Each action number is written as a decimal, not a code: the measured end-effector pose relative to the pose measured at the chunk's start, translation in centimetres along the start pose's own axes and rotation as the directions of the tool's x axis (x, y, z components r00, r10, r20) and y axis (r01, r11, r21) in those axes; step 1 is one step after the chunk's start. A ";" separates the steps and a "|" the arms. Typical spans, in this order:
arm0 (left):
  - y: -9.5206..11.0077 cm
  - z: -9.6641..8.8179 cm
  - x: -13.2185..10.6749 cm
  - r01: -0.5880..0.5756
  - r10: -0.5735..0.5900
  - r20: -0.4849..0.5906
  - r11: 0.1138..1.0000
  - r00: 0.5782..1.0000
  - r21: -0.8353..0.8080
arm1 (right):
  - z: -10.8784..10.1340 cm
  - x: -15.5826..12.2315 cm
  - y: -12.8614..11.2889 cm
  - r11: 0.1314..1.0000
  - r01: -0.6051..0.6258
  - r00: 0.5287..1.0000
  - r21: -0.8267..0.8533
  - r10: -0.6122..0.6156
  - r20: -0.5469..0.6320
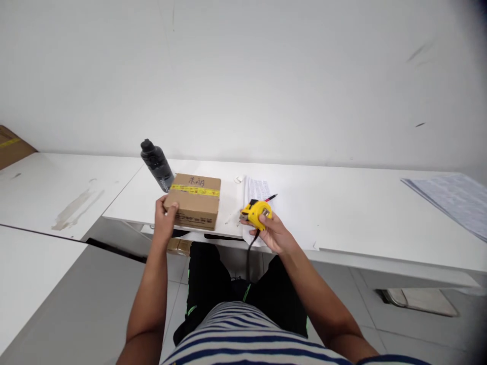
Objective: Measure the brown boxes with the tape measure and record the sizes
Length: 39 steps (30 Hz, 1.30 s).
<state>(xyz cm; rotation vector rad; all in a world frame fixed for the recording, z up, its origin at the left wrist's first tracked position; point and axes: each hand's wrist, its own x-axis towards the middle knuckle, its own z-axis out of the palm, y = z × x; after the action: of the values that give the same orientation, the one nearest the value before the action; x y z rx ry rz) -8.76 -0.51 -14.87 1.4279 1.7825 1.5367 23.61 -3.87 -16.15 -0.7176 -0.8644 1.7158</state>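
Your left hand (165, 215) is closed over the near left corner of the cardboard box (196, 203), thumb on the lid and fingers wrapped down the end face. That grip looks meant to pin the box so it cannot slide or turn on the smooth white table (342, 213). The box sits flat at the table's front edge, right in front of you and within easy reach of both arms. A yellow band (194, 190) crosses its lid, and handwriting shows on top. Your right hand (272, 233) grasps the yellow tape measure (256, 213), fingers curled round the case from below and thumb over the top. You hold it just off the box's right end, apart from it and at about the height of the lid. I see no blade drawn out between case and box. The black wrist strap (249, 253) hangs loose below the table edge, so the hand alone carries the case. Under and behind the tape measure lies a sheet of paper (256, 190) with a pen (271, 197) on it, close beside your right hand, probably so it stays handy. A black bottle (158, 165) stands just behind the box's far left corner, out of the way of both hands. A stack of papers (452, 197) rests well apart at the far right.
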 end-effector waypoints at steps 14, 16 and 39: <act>-0.2 5.5 -4.7 0.000 -0.015 -0.069 0.978 0.997 -0.210 | 13.6 15.4 -3.5 0.288 0.510 0.856 -0.811 -0.075 0.512; -0.2 5.7 -5.2 -0.061 0.043 -0.109 0.984 0.993 -0.169 | 13.7 15.3 -3.6 0.186 0.553 0.828 -0.812 -0.010 0.561; -0.2 5.3 -4.5 -0.122 0.118 -0.065 0.991 0.991 -0.053 | 9.2 12.3 -5.3 0.152 0.442 0.891 -0.884 0.039 0.452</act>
<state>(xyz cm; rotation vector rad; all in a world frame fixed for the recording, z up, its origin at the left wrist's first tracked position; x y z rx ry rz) -2.71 -1.72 -18.20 1.4999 1.7006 1.6950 15.52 7.10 -7.24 -1.0114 -2.3755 0.7790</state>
